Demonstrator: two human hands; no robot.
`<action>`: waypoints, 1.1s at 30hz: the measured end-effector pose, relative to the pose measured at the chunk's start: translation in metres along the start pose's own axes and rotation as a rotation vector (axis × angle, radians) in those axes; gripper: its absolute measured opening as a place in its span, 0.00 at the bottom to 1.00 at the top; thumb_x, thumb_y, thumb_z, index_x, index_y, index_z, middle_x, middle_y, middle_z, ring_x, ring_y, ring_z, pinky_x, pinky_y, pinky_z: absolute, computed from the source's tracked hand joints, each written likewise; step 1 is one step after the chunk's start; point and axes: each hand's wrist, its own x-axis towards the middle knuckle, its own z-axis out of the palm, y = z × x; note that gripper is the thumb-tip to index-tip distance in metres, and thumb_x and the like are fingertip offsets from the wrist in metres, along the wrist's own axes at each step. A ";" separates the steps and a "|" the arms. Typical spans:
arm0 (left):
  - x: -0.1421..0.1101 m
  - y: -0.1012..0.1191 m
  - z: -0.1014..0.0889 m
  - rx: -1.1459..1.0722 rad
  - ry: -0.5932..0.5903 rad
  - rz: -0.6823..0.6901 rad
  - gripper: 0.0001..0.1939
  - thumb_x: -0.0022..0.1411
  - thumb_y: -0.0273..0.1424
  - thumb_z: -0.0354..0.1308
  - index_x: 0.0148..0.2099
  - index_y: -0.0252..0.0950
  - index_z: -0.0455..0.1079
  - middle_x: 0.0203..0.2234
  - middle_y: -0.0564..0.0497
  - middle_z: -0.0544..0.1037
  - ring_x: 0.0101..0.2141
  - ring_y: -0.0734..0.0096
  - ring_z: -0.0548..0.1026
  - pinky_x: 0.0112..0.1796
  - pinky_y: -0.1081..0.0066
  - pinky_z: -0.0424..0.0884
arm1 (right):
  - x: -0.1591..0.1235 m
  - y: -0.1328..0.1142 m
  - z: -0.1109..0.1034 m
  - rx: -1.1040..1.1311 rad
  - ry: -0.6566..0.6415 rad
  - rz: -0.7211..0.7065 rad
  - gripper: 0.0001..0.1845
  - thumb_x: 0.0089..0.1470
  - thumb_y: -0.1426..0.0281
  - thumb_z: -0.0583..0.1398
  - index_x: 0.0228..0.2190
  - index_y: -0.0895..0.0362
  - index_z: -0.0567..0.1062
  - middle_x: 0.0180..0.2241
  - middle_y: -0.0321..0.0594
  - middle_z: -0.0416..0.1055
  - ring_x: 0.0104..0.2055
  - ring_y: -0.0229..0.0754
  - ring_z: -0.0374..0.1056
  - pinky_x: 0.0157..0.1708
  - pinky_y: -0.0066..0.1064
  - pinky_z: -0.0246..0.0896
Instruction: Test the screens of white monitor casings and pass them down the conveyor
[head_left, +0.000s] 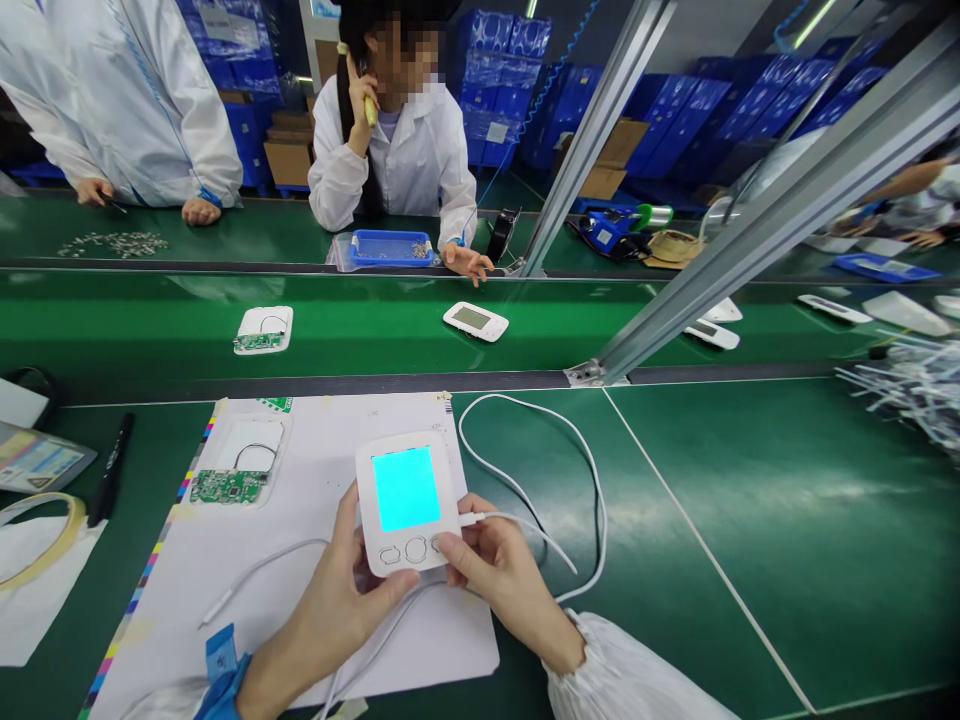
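Note:
A white square device [407, 490] with a lit cyan screen and a row of buttons is held up over a sheet of white paper [315, 450]. My left hand [337, 590] grips its left side and lower edge. At the lower right corner, the thumb of my right hand [499, 570] presses over the right button, with the other fingers behind. A white cable [491, 516] is plugged into the device's right side and passes by my right fingers. Left of my hands, an opened white casing [251, 435] with a green circuit board [229, 487] lies on the paper.
Across the bench runs a green conveyor belt [360, 335] carrying a white handheld unit [475, 321] and another open casing [264, 330]. A metal post [592, 140] rises beyond. A black marker [112, 470] and tape roll [64, 545] lie left. Two co-workers sit opposite.

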 end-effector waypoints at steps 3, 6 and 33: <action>0.000 0.000 0.000 0.005 -0.016 -0.001 0.42 0.52 0.36 0.69 0.65 0.42 0.53 0.42 0.44 0.81 0.40 0.58 0.79 0.37 0.70 0.76 | 0.000 0.000 0.000 0.009 -0.003 -0.004 0.20 0.52 0.55 0.67 0.27 0.59 0.70 0.34 0.34 0.59 0.22 0.30 0.62 0.19 0.24 0.59; 0.000 0.001 0.000 0.009 -0.022 0.000 0.42 0.53 0.36 0.69 0.65 0.42 0.52 0.44 0.43 0.80 0.41 0.58 0.79 0.38 0.70 0.76 | 0.000 0.001 0.000 0.020 -0.011 -0.003 0.20 0.52 0.56 0.67 0.28 0.59 0.70 0.32 0.33 0.59 0.22 0.29 0.62 0.19 0.23 0.58; 0.006 -0.012 -0.016 0.110 -0.191 0.017 0.41 0.60 0.34 0.63 0.67 0.43 0.41 0.50 0.42 0.77 0.44 0.61 0.78 0.42 0.68 0.76 | 0.001 0.003 -0.002 0.051 -0.025 -0.012 0.17 0.53 0.60 0.67 0.28 0.59 0.70 0.32 0.33 0.59 0.22 0.28 0.62 0.19 0.22 0.57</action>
